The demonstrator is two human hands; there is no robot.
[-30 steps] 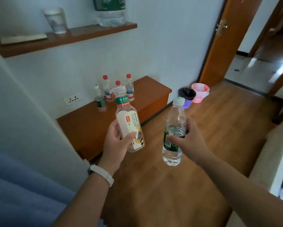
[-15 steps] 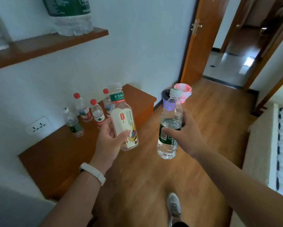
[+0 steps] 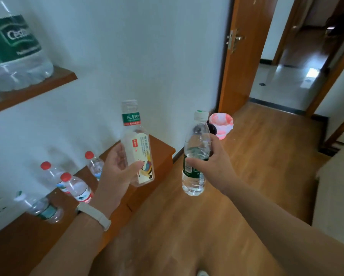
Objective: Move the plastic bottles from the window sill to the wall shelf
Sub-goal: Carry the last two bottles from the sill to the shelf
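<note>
Up at the far left, the wall shelf (image 3: 53, 82) carries a big green-labelled water jug (image 3: 14, 56), upright near the shelf's right end. Below it, four small bottles stand on the low wooden cabinet (image 3: 28, 246) against the wall: a green-labelled bottle (image 3: 41, 210) nearest you and three red-capped bottles (image 3: 77, 188) behind it. Your left hand (image 3: 117, 172), a pale wristband (image 3: 95, 215) on its wrist, grips a clear tea bottle (image 3: 137, 144) with a green neck band, thumb across the front and fingers curled round the back; the bottle is tilted slightly. Your right hand (image 3: 214, 164) wraps its fingers round the middle of a white-capped water bottle (image 3: 196, 156), held upright over the wooden floor (image 3: 256, 156). Both bottles are in mid-air, lower than the shelf and to its right. Beyond them a pink basket (image 3: 221, 124) sits by the open door (image 3: 244, 52).
</note>
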